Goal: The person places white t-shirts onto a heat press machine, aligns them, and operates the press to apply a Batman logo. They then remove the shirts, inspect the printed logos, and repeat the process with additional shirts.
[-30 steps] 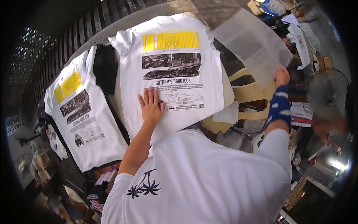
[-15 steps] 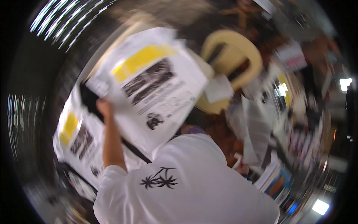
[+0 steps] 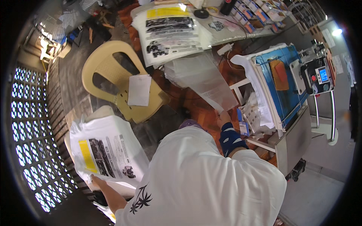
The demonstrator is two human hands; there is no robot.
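At the lower left, my left hand point(image 3: 97, 181) has its fingers closed on the near edge of a white plastic bag point(image 3: 113, 147) with a yellow band and dark print. This bag lies loosely over a pale seat or support, partly hidden. My right hand point(image 3: 223, 118), with a dark blue patterned wrap on its wrist, pinches the near corner of a translucent plastic sheet point(image 3: 205, 81). The sheet slopes away to the table, its far end beside a stack of similar printed bags point(image 3: 169, 34).
A beige plastic chair point(image 3: 102, 64) with a white paper point(image 3: 139, 90) on its seat stands ahead on the left. To the right is a heat press point(image 3: 320, 77) beside a blue board point(image 3: 277, 81). Small boxes point(image 3: 260, 15) line the far table. A lattice wall point(image 3: 32, 139) runs along the left.
The view has swung to the right, so the chair and printed bag now appear farther left. My left hand has shifted to the bag's near edge. My right hand and the translucent sheet show more clearly.
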